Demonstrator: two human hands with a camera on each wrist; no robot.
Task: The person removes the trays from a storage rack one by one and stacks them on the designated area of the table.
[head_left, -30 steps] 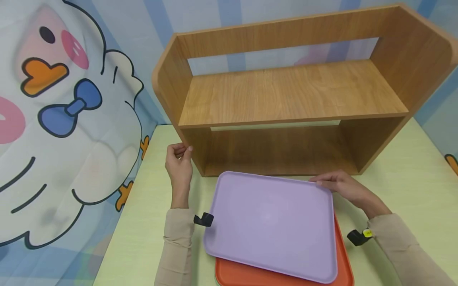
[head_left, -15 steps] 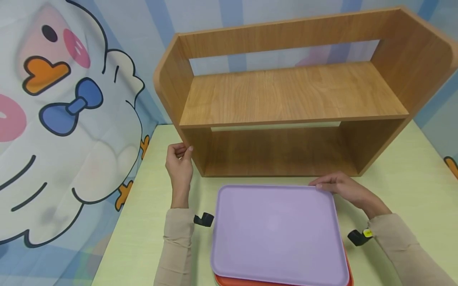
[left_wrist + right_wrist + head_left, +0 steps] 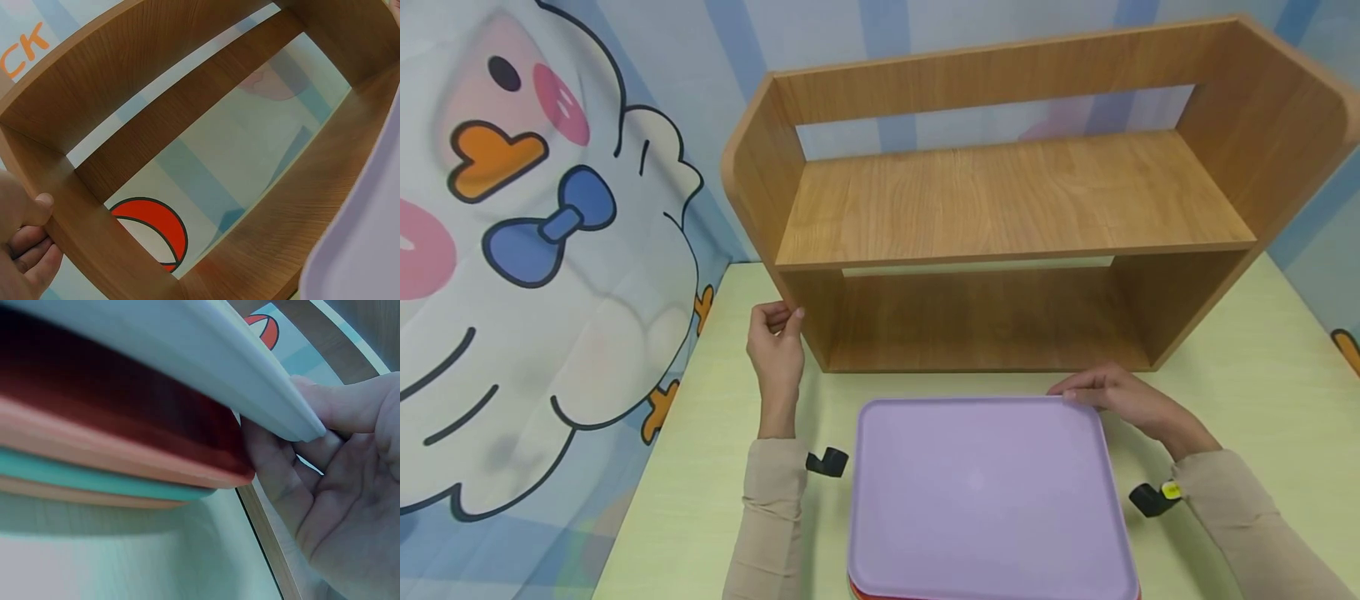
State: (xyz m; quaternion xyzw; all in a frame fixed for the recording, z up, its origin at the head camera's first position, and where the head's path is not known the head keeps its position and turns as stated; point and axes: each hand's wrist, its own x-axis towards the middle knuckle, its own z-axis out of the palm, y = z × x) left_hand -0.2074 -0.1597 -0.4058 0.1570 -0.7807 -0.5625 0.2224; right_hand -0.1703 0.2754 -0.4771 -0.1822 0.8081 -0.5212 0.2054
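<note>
A lilac tray [image 3: 985,492] lies over a stack of other trays near the front of the table. My right hand [image 3: 1120,404] pinches its far right corner, thumb on top and fingers below. In the right wrist view, the corner of that tray is lifted off the orange-red tray [image 3: 125,434], and a teal tray [image 3: 112,479] shows beneath. My left hand [image 3: 777,350] grips the front edge of the left side panel of a wooden shelf unit [image 3: 1015,196]; its thumb [image 3: 42,209] presses the panel's edge.
The two-level shelf unit stands behind the trays on a pale green table [image 3: 692,467]. A cloth wall with a cartoon duck [image 3: 561,225] borders the table on the left. A small black wrist camera [image 3: 827,462] juts out beside the left sleeve.
The lilac tray has swung round and slid toward me, so it now covers nearly all of the orange-red one. My right hand shifts slightly with it; the left hand stays put.
</note>
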